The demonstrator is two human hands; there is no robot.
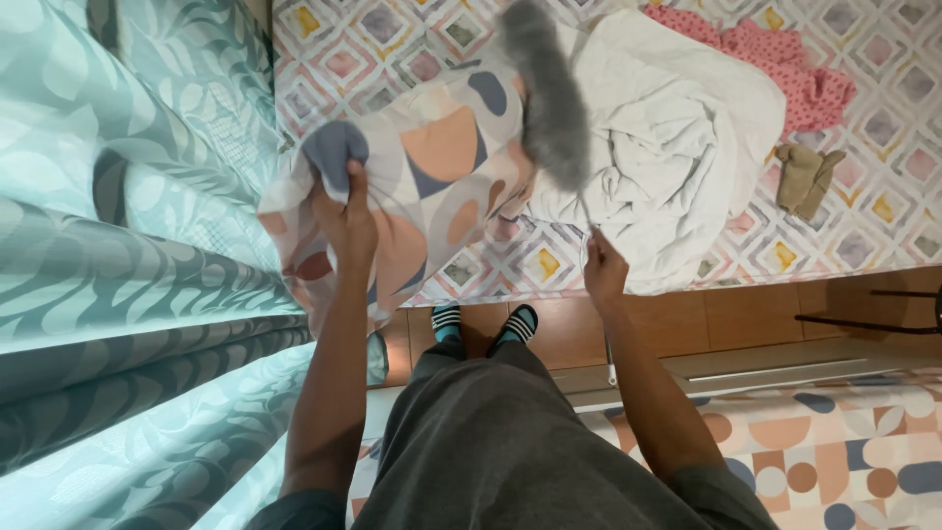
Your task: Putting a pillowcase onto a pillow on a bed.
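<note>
My left hand [345,224] grips a pillow [432,167] in a cover with orange, blue and grey rounded shapes, holding it up at the bed's near edge. In my right hand [603,270] is the thin handle of a grey fluffy duster [546,93], whose head lies across the pillow's right end. The bed [863,236] carries a sheet with a diamond pattern in pink, yellow and grey.
A crumpled white blanket [667,147] lies on the bed right of the pillow, with a pink cloth [785,69] and a tan sock pair [805,179] beyond. Teal leaf-patterned curtains [128,245] hang at the left. A patterned cloth [824,451] lies at lower right.
</note>
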